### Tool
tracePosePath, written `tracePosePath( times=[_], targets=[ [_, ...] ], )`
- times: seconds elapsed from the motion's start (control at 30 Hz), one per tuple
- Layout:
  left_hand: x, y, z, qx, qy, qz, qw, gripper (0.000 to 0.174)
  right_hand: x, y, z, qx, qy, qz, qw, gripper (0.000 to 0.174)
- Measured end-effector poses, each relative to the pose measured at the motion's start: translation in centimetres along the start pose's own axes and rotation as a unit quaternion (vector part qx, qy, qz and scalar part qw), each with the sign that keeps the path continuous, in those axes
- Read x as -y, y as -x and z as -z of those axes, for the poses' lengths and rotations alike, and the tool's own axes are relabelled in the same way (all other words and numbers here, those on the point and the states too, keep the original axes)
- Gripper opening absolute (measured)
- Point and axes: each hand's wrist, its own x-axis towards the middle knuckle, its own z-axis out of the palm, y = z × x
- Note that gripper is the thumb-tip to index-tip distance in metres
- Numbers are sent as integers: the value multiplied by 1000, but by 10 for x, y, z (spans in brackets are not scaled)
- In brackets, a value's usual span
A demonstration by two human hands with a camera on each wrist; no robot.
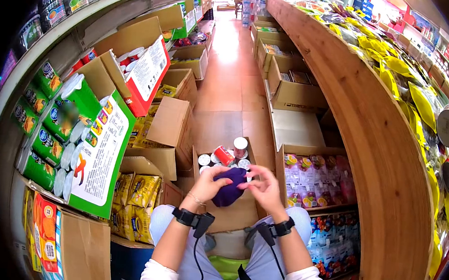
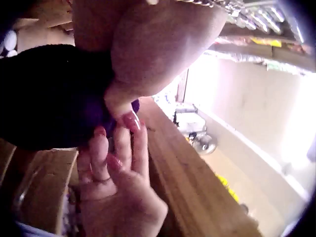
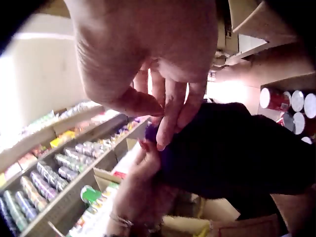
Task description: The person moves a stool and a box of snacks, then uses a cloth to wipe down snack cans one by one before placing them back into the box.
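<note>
A dark purple cloth (image 1: 227,188), bunched into a rounded shape, is between both hands above an open carton (image 1: 239,221). My left hand (image 1: 206,186) grips its left side with the thumb across the top. On the other side my right hand (image 1: 266,189) pinches the cloth's edge, its fingertips close to the left thumb in the right wrist view. Just beyond the cloth, red cans (image 1: 223,155) with white lids stand and lie in the carton, one lying tilted on the others. The cloth looks almost black in both wrist views.
Green cans (image 1: 47,146) fill a shelf carton at left, with yellow packets (image 1: 143,191) in boxes below. A wooden shelf edge (image 1: 371,124) curves along the right. Boxes of pink packs (image 1: 315,180) stand by the right knee. A tiled aisle (image 1: 229,78) runs ahead.
</note>
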Motion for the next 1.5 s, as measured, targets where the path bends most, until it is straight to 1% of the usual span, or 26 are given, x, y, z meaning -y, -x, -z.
tracePosePath(
  times=[0.07,0.1,0.13,0.2,0.23,0.33,0.37,0.47,0.5,0.57,0.63,0.67,0.73,0.8,0.83,0.87,0.97,1.07,1.1,1.2,1.23,1.27,1.33,1.4,1.47,1.5],
  targets=[
    [-15,5,10,-20,47,26,998,20,16,0,10,-41,52,-42,997,72],
    [-20,7,11,-23,59,23,998,20,20,-1,11,-17,151,-103,983,91],
    [-27,9,13,-24,69,21,997,19,17,4,5,6,200,-108,974,99],
    [-53,12,11,-19,65,-1,998,19,-7,7,-1,120,322,-50,938,90],
    [-63,12,11,-19,50,-15,998,19,13,7,-16,138,309,-78,938,68],
    [-76,15,18,-22,32,-20,999,19,13,1,-15,144,163,-243,945,60],
    [-78,16,22,-23,31,-16,999,19,14,3,-13,145,217,-198,945,44],
    [-49,16,39,-63,58,20,996,18,26,3,-3,194,307,-251,897,42],
    [-37,16,45,-66,59,34,995,21,27,5,-5,185,216,-248,926,43],
    [-13,17,43,-86,199,79,973,25,28,9,-11,165,27,-237,957,47],
    [11,18,38,-104,301,100,943,32,34,10,-14,156,-134,-272,940,54],
    [22,22,35,-68,340,84,934,33,36,10,-15,151,-212,-287,922,57],
    [39,25,24,-69,447,148,879,34,36,9,-9,125,-265,-272,917,63],
    [50,23,16,-3,446,207,871,40,41,13,-6,97,-317,-236,914,64],
    [56,25,12,35,462,225,857,47,37,14,-1,75,-325,-245,910,72],
    [46,25,3,74,476,239,843,55,37,15,1,71,-333,-229,912,74],
    [44,27,-17,60,436,247,863,70,39,15,2,59,-355,-194,912,81],
    [30,30,-17,159,475,264,824,79,38,14,2,60,-364,-191,910,81],
    [29,32,-15,185,495,242,813,80,37,13,2,57,-353,-195,913,82],
    [34,33,-18,109,440,176,874,75,32,8,-1,31,-308,-212,927,81],
    [26,34,-18,72,465,149,870,54,29,7,-1,10,-286,-221,932,80],
    [26,32,-18,42,419,128,898,49,26,5,0,-12,-263,-231,937,79],
    [26,29,-20,-18,321,88,943,45,17,2,3,-20,-152,-234,960,76],
    [27,27,-20,-78,282,101,951,43,-7,2,17,-17,18,-232,972,76],
    [44,26,-21,-105,193,76,973,41,-50,11,47,-2,242,-221,945,80],
    [50,26,-21,-118,154,63,979,41,-59,14,49,-29,281,-229,932,83]
  ],
)
